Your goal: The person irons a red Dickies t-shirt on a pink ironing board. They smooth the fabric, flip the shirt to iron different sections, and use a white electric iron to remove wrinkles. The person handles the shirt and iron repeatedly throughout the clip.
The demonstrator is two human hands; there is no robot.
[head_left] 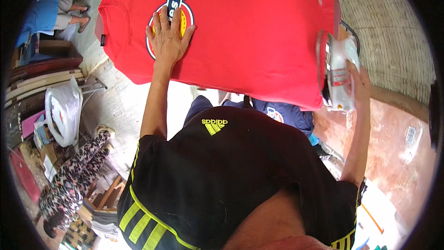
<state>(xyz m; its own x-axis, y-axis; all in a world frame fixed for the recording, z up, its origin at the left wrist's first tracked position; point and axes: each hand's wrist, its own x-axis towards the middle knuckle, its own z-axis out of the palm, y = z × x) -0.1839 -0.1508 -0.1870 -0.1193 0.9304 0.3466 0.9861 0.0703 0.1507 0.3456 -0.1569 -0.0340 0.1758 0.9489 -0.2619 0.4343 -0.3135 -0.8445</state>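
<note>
A red T-shirt (pixel 249 32) lies spread over a padded board, its collar toward the left end and a round printed badge (pixel 186 15) near it. My left hand (pixel 167 42) rests flat on the shirt, fingers spread across the badge, holding nothing. At the board's right end my right hand (pixel 361 85) grips a white clothes iron (pixel 338 71). The iron is tipped, with its metal soleplate side facing left against the shirt's edge. Its handle is partly blurred, and whether the soleplate touches the cloth I cannot tell.
Dark blue folded cloth (pixel 296 119) shows below the board's near edge. On the left are a plastic-wrapped chair (pixel 62 111), stacked boards (pixel 41 83) and two people, one in patterned clothes (pixel 76 171), the other in blue (pixel 44 14). A pinkish wall (pixel 393 134) stands at the right.
</note>
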